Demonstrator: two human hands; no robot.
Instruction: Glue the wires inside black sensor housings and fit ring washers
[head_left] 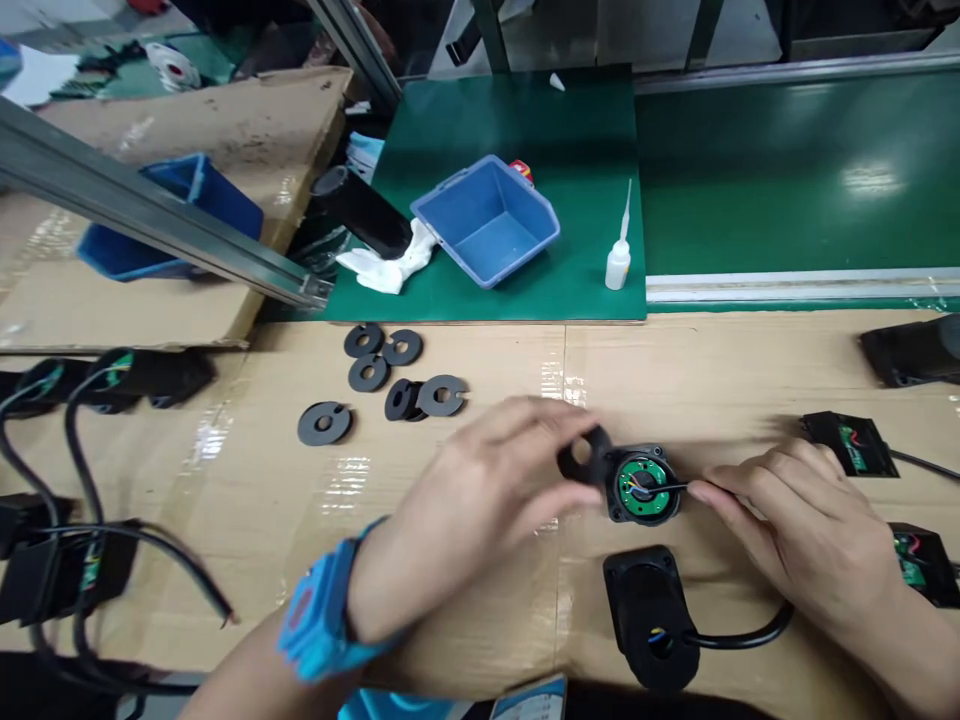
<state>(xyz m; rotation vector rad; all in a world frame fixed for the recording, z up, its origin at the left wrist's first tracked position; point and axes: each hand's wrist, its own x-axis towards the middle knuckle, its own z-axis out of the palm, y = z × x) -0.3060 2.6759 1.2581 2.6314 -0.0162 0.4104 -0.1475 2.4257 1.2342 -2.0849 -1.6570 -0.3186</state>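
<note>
Small black square motor housing [643, 487] with a round green circuit board in its open face: lies on the brown cardboard-covered bench [480, 560], centre right, between both hands. No readable writing on the board; thin coloured wires sit at its middle.

Black flat slotted ring [585, 460]: pinched between thumb and fingers of the left hand [487, 500], held against the housing's upper left edge. That wrist carries a bright blue watch [322, 620]; its dial cannot be read.

Right hand [810, 540]: fingertips closed together on a thin dark wire [675, 488] leading out of the housing's right side.

Second black housing with a black cable [651, 615]: just below the first, face up.

Loose dark grey slotted washers [390, 380]: scattered on the cardboard, upper left of the hands.

Further black units with red and green label marks [855, 443]: right edge, lettering too blurred to read.

Blue plastic bin [487, 220] and white squeeze bottle with long nozzle [619, 255]: on the green mat [585, 130] behind, well apart from the hands.
</note>
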